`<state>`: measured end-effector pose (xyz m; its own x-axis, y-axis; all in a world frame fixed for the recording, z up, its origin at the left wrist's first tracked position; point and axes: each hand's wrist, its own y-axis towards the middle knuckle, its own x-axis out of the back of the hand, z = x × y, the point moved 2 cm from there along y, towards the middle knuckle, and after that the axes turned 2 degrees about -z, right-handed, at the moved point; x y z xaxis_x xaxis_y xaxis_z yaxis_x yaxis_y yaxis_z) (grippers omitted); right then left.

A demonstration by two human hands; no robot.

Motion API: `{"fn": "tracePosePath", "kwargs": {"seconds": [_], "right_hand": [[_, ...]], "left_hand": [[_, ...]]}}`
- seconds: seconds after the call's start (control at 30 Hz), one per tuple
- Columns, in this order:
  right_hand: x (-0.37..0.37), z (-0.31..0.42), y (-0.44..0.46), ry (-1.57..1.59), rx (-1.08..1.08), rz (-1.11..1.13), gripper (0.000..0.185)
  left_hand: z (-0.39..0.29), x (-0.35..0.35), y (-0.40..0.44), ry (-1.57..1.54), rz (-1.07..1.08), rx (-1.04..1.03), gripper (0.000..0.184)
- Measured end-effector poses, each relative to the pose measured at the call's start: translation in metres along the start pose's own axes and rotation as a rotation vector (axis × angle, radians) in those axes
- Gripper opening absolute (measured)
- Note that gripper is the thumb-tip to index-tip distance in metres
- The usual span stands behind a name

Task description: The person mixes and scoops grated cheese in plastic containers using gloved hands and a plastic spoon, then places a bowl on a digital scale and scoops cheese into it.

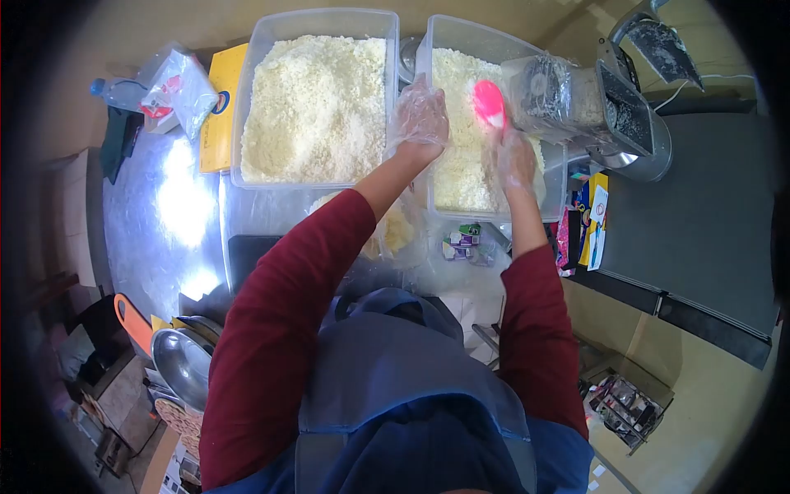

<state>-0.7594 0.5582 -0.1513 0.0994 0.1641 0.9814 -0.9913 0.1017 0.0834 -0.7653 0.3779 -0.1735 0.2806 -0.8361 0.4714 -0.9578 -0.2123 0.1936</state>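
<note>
Both my hands wear loose clear plastic gloves. My left hand (421, 119) is closed at the left rim of the right-hand clear plastic bin (485, 216) and appears to grip it. In my right hand (514, 160) is a bright pink spoon-like tool (489, 104), its rounded end over the bin; its handle is hidden by the hand. Pale, crumbly grated food (465, 177), like cheese, covers the bin's bottom. A second clear bin (239, 136) on the left holds a fuller heap of the same food (321, 107).
A grinding machine (621, 115) with a plastic-wrapped outlet (551, 86) reaches over the right bin. Left are a yellow box (222, 107), plastic bags (181, 95) and a bottle (119, 92). A clear bag of pale food (395, 235) lies in front; metal bowls (181, 366) are lower left.
</note>
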Motion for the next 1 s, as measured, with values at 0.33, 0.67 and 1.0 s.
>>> {"fn": "tracePosePath", "kwargs": {"seconds": [0.33, 0.67, 1.0], "right_hand": [[0.0, 0.011, 0.008, 0.104, 0.404, 0.331, 0.032], [-0.042, -0.07, 0.037, -0.163, 0.322, 0.085, 0.04], [-0.049, -0.048, 0.085, 0.854, 0.242, 0.868, 0.045]], "left_hand": [[0.002, -0.001, 0.003, 0.075, -0.118, -0.07, 0.045], [-0.005, 0.003, -0.002, 0.001, -0.059, 0.002, 0.045], [0.004, -0.002, -0.002, 0.062, -0.091, -0.068, 0.044]]}}
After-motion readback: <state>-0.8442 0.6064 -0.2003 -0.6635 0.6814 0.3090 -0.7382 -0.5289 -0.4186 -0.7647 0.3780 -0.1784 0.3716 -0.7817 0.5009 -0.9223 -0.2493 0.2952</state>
